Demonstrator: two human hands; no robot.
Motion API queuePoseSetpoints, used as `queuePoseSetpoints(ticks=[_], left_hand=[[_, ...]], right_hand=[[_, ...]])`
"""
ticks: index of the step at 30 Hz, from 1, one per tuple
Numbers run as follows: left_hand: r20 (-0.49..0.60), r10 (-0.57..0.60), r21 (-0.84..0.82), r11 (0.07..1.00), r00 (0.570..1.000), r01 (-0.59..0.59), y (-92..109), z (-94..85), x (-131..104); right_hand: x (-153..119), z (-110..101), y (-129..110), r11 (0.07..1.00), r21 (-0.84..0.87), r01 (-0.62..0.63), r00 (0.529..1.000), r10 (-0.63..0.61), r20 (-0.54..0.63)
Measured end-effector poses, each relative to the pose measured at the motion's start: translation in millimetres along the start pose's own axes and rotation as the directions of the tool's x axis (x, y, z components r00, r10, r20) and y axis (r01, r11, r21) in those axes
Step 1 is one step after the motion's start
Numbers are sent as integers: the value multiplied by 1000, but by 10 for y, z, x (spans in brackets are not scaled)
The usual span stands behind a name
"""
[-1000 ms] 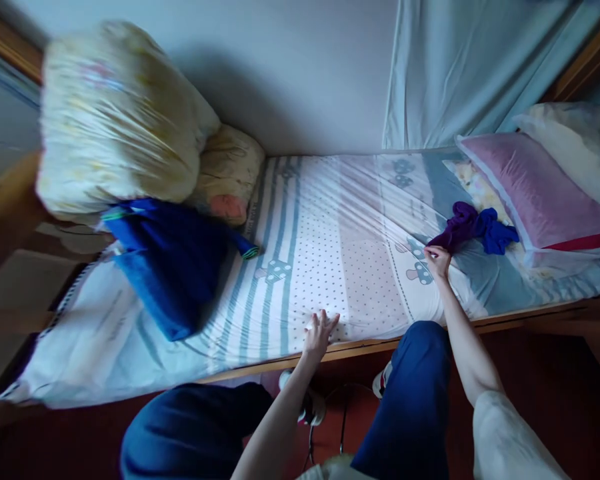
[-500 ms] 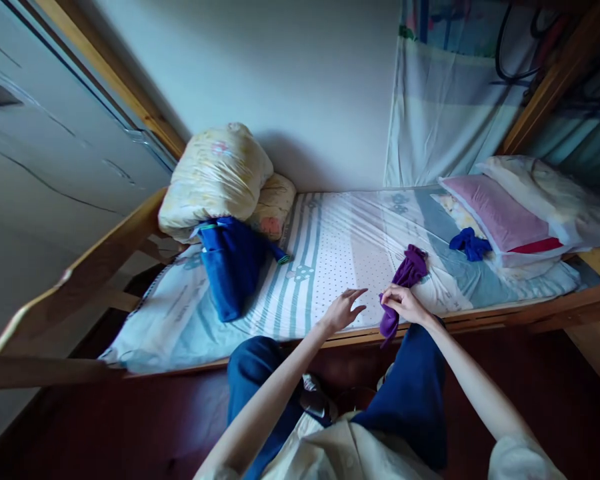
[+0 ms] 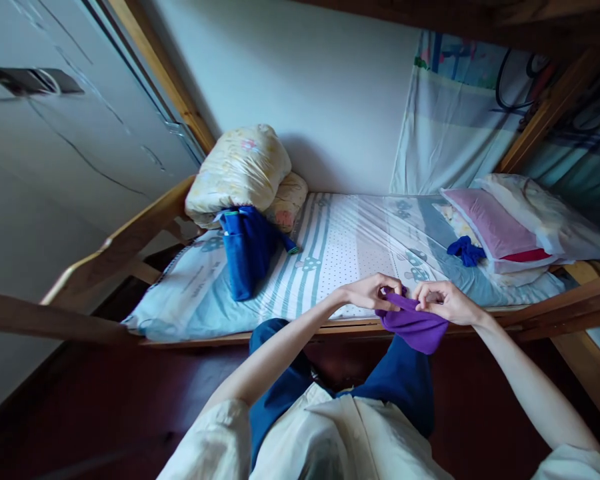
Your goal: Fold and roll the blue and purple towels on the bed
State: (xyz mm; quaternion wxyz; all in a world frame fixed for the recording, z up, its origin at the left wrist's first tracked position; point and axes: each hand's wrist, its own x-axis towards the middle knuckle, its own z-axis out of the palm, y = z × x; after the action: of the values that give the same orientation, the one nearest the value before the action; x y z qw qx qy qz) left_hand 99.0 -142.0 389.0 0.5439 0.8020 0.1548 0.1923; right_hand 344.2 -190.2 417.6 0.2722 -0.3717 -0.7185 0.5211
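My left hand [image 3: 378,292] pinches one edge of a purple cloth [image 3: 414,328] at its upper left. On the other side, my right hand [image 3: 441,301] grips the cloth's top edge between thumb and fingers. The cloth hangs in soft folds above my right knee, at the bed's front edge; its exact kind cannot be made out. Beyond the hands lies the mattress with its patterned sheet [image 3: 340,267]. Farther right, a crumpled blue cloth [image 3: 466,251] rests beside the pillows.
Blue clothing [image 3: 247,257] lies at the left, against a bundled yellow quilt [image 3: 243,167]. A pink pillow [image 3: 490,220] and a pale one are stacked at the right. Wooden bed rails [image 3: 125,243] border the bed, and an upper bunk beam [image 3: 410,15] runs overhead.
My left hand has moved right and taken hold of the purple cloth. The cloth has been lifted off the bed, and both hands now hold its upper edge. The view has shifted slightly.
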Motion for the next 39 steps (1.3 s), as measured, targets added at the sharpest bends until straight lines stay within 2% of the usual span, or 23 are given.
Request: queuePoseSetpoints(ticks=[2, 5, 9, 11, 13, 15, 18, 21, 22, 24, 28, 30, 32, 35, 39], left_hand=[[32, 18, 76, 997, 999, -21, 112, -46, -21], [65, 24, 203, 978, 998, -37, 176, -86, -67], [64, -40, 238, 971, 997, 23, 176, -157, -158], [38, -2, 215, 977, 999, -6, 197, -255, -219], [-35, 64, 218, 974, 997, -55, 231, -413, -314], [-161, 108, 260, 963, 981, -64, 259, -615, -466], [-344, 88, 328, 944, 935, 32, 260, -877, -771], [-444, 14, 345, 925, 896, 157, 258, -929, -964], [-449, 14, 350, 922, 893, 162, 270, -891, -959], [-420, 69, 373, 922, 905, 102, 320, -759, -826], [-314, 214, 429, 901, 925, -63, 491, -471, -237], [-278, 198, 442, 895, 940, -58, 567, -392, 51], [-260, 141, 460, 888, 955, -6, 610, -368, 243], [-243, 88, 526, 849, 966, 54, 611, -409, 320], [-195, 113, 630, 776, 974, 36, 592, -513, 174]], right_hand=[[-4, -47, -50, 997, -76, -21, 1000, 21, 11], [45, -71, -138, 976, -217, -15, 999, 21, 25], [147, -51, -351, 905, -413, 100, 995, -88, 48], [188, -74, -467, 866, -473, 159, 987, -151, 55], [205, -158, -554, 837, -517, 181, 981, -191, 36], [188, -304, -595, 822, -547, 160, 977, -210, -29], [119, -548, -579, 827, -555, 89, 961, -217, -169], [81, -644, -532, 843, -535, 61, 943, -224, -246], [93, -624, -527, 846, -529, 67, 943, -227, -244], [158, -519, -551, 846, -525, 92, 949, -234, -210], [382, -219, -700, 826, -541, 158, 962, -251, -103], [481, -113, -766, 820, -547, 169, 961, -260, -93], [541, -65, -785, 828, -537, 161, 958, -262, -116], [567, -79, -703, 876, -471, 103, 959, -214, -188], [590, -104, -450, 959, -282, 13, 973, -77, -220]])
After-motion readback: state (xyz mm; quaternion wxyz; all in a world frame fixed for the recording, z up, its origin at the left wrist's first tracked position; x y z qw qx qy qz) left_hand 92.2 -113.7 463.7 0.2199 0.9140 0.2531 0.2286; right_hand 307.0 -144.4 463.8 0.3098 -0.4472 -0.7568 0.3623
